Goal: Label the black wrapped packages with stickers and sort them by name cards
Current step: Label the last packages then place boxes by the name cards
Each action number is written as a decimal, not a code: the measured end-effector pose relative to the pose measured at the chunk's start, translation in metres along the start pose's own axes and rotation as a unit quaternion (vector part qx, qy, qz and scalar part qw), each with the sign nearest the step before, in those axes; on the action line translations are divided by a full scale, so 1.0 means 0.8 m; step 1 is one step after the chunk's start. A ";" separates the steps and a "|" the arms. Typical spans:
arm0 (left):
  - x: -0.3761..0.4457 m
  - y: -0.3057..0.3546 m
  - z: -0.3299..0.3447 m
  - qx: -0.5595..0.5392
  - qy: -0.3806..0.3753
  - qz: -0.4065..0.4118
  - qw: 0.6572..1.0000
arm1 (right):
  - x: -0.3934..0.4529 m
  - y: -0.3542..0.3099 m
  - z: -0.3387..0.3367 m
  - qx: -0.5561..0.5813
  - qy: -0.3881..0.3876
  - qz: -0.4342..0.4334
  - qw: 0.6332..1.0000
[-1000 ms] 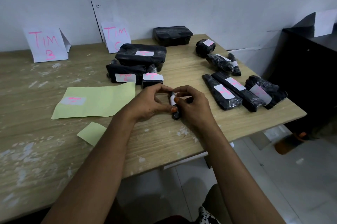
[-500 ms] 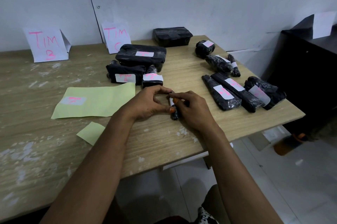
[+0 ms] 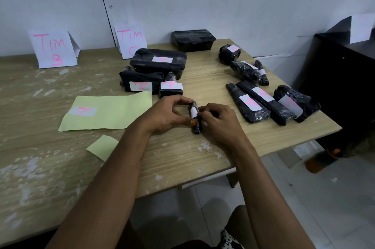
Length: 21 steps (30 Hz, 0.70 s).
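At frame centre we pinch the small black package [image 3: 195, 116] between left hand [image 3: 165, 116] and right hand [image 3: 218, 123], smoothing its white sticker [image 3: 194, 112]; next, we judge, sort it by name card.

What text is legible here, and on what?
"TIM B": pink marker on the left name card.
"TIM C": pink on the second name card, partly hidden by a black package.
"TIM", then an unclear letter: sticker on a package.
Other package stickers and the sticker on the green sheet: pink scrawl, unreadable.
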<state>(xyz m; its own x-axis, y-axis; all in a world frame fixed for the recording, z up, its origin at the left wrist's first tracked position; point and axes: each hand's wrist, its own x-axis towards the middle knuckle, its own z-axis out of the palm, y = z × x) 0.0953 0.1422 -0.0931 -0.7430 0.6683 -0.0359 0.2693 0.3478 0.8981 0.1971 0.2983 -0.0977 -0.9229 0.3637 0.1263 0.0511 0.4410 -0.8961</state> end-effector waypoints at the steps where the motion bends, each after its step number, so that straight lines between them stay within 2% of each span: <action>1: 0.000 -0.001 0.000 0.001 0.001 0.003 1.000 | 0.000 -0.001 0.001 0.001 0.006 -0.003 1.000; 9: 0.000 -0.001 0.000 0.000 -0.004 0.008 1.000 | -0.004 -0.003 0.006 0.018 0.002 0.007 1.000; 14: 0.004 -0.007 0.002 0.004 0.010 0.017 1.000 | -0.003 -0.002 0.005 -0.025 -0.006 -0.019 0.999; 17: 0.005 -0.009 0.007 0.018 0.045 0.028 0.998 | -0.007 -0.003 0.003 0.023 0.005 -0.008 1.000; 21: 0.007 -0.008 0.016 0.044 0.112 0.032 0.992 | -0.008 0.006 0.006 -0.064 0.045 -0.064 0.995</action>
<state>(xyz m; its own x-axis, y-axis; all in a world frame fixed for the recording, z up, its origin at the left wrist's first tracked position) 0.0972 0.1523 -0.1048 -0.8375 0.5312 0.1281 0.3659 0.3709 0.8536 0.2015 0.2942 -0.1051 -0.8874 0.3676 0.2780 -0.0102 0.5875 -0.8092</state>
